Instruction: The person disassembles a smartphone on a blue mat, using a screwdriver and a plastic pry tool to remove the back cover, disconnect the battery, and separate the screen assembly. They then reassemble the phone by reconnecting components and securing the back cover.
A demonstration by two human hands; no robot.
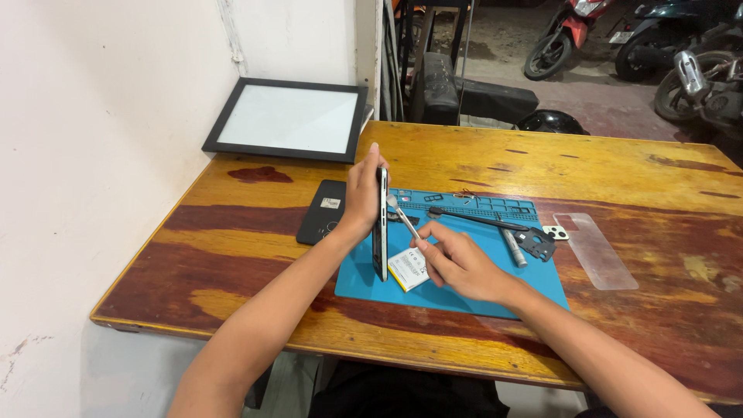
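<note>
Both hands grip: left (362, 193) phone (380, 224) on edge, right (457, 259) tweezers (404, 217)

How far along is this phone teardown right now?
Done: back cover, battery and a black bracket lie off the phone. In hand: left hand stands the phone on edge on the blue mat; right hand works a tool against it. The rest stays assembled.

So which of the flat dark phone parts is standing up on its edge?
The phone in the left hand, standing on edge on the blue mat. The black back cover lies flat on the wooden table, left of the mat.
</note>
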